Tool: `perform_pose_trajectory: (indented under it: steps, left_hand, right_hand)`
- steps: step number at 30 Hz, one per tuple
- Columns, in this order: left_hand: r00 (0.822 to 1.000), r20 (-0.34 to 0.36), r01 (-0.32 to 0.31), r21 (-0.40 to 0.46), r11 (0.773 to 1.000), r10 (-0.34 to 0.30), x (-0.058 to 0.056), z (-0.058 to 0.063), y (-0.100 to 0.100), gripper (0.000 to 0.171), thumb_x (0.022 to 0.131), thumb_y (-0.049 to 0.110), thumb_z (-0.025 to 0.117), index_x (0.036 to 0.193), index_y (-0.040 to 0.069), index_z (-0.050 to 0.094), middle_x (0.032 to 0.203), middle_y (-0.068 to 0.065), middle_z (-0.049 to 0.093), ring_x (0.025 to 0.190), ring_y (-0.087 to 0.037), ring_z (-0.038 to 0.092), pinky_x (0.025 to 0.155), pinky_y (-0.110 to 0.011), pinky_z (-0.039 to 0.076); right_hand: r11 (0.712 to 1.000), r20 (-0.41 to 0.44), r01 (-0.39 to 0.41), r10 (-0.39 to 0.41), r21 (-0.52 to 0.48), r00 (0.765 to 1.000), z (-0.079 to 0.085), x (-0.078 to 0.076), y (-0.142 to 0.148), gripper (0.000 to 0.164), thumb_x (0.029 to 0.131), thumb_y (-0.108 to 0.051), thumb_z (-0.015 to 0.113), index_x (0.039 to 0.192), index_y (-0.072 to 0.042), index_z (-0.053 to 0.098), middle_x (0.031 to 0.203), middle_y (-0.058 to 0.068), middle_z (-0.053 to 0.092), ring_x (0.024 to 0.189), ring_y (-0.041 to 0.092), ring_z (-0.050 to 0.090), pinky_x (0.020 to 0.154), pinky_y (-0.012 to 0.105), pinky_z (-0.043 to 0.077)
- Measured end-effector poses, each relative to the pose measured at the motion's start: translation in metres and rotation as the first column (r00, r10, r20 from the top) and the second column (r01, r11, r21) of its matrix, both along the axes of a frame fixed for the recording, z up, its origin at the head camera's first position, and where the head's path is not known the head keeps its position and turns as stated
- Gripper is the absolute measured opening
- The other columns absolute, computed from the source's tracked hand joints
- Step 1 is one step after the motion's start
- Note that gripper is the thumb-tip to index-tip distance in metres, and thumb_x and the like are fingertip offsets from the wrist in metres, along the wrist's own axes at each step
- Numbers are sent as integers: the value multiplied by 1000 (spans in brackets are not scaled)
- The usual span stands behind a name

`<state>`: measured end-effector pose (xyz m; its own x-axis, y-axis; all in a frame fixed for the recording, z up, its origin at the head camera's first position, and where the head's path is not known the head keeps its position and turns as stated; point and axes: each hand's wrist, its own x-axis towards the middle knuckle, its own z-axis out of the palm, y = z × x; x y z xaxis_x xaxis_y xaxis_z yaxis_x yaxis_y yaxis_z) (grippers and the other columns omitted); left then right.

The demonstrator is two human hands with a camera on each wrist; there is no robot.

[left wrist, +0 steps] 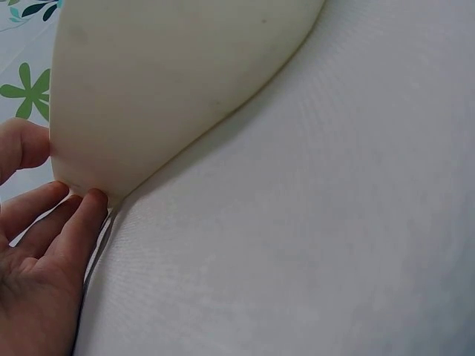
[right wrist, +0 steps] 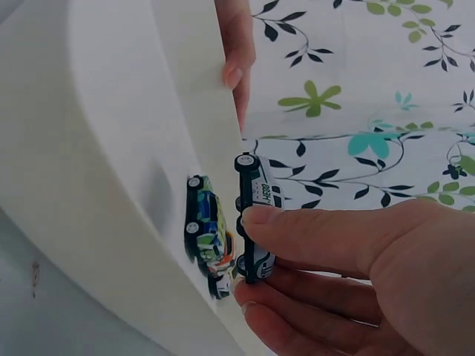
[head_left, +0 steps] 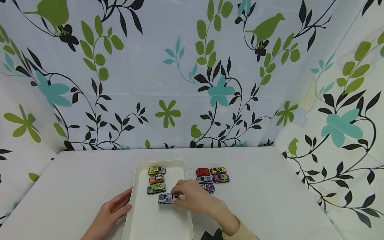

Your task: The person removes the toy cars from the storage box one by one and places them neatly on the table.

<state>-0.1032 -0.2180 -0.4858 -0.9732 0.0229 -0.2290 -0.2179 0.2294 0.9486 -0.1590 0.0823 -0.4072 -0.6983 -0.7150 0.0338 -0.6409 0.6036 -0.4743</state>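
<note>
My right hand [head_left: 196, 196] pinches a white and black toy car [head_left: 166, 199] between thumb and fingers, over the tray. In the right wrist view this toy car [right wrist: 258, 215] is held by its side, its wheels toward the tray floor. My left hand [head_left: 111, 210] rests against the left side of the cream tray [head_left: 159, 220], fingers fairly straight along its outer wall. The left wrist view shows those fingertips [left wrist: 95, 196] touching the tray's edge. Inside the tray, a yellow car [head_left: 156, 170], an orange car [head_left: 156, 179] and a green-blue car [head_left: 156, 188] stand in a column.
Right of the tray, several toy cars stand grouped on the white table [head_left: 258, 200]: a red one [head_left: 203, 172], a yellow one [head_left: 218, 170], a purple one [head_left: 221, 178] and others partly behind my right hand. A patterned cloth [head_left: 180, 73] hangs behind the table.
</note>
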Motion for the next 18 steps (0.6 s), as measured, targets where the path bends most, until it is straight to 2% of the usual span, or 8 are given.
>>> perform_pose_trajectory:
  steps: [5,18]
  left_hand:
    - [1000,20,-2,-1,1000,2,0,-1,0,70,97,28,67,154,3,35,157,-19,37,142,-34,40,99,-32,54]
    - [1000,29,3,4,1000,-3,0,1,1,69,97,27,66,154,3,34,157,-19,37,142,-35,39,99,-32,54]
  right_hand:
    - [999,-11,35,-35,-41,999,-2,0,15,22,90,-19,76,111,-14,75,106,-8,69,96,3,62,82,19,52]
    - [980,-87,69,-86,-188,992,-13,0,43,21,90,-11,75,111,-8,73,109,-3,69,99,11,63,87,26,55]
